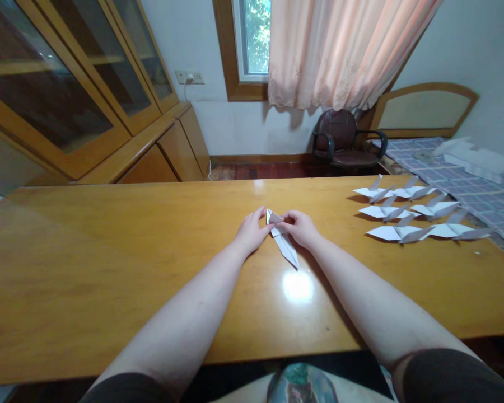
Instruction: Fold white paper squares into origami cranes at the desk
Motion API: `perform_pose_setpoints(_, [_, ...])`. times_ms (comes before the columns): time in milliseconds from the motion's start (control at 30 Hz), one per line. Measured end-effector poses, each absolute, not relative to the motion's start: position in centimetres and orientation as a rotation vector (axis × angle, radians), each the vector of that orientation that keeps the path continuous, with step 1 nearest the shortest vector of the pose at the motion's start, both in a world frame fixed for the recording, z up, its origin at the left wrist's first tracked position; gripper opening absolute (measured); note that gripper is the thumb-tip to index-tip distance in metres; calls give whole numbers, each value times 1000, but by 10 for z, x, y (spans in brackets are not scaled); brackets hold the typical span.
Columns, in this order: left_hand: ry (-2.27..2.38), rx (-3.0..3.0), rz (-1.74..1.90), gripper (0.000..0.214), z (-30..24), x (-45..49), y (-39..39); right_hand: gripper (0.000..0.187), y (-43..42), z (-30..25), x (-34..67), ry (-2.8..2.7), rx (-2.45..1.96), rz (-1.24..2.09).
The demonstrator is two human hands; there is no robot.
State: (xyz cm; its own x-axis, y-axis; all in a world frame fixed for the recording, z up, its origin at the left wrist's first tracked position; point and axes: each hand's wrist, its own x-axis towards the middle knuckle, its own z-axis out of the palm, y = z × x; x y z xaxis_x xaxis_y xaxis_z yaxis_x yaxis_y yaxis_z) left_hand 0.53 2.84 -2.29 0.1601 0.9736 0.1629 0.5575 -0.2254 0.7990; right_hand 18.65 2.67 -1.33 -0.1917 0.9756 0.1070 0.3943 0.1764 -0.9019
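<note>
One folded white paper (286, 249) sits at the frame's centre, slanting down to the right over the wooden counter (130, 268). At its upper part, the right hand (303, 228) pinches it with nearly closed fingers; the left hand (252, 230) has thumb and fingers slightly parted, thumb touching the paper, its grip unclear. Six white paper birds (384, 232) stand in rows at right, with a chair (340, 134) at upper right.
</note>
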Motion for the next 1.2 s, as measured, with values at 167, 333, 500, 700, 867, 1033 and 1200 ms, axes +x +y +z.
perform_pose_setpoints(167, [1282, 1674, 980, 74, -18, 9, 24, 23, 32, -16, 185, -1435, -1139, 1051])
perform_pose_setpoints(333, [1141, 1372, 1061, 83, -10, 16, 20, 30, 36, -19, 183, -1262, -1060, 1081])
perform_pose_setpoints(500, [1081, 1205, 1088, 75, -10, 17, 22, 58, 33, -17, 178, -1141, -1052, 1306])
perform_pose_setpoints(700, [1131, 1191, 1175, 37, -13, 14, 26, 53, 26, -12, 176, -1078, -1027, 1484])
perform_pose_setpoints(867, [1120, 1101, 1306, 23, -15, 13, 30, 46, 22, -7, 175, -1147, -1035, 1544])
perform_pose_setpoints(1033, [1118, 1083, 1247, 16, -18, 14, 32, 34, 22, -7, 175, -1211, -1140, 1431])
perform_pose_setpoints(1200, [1147, 1400, 1275, 18, -20, 15, 28, 24, 15, -7, 176, -1508, -1197, 1007])
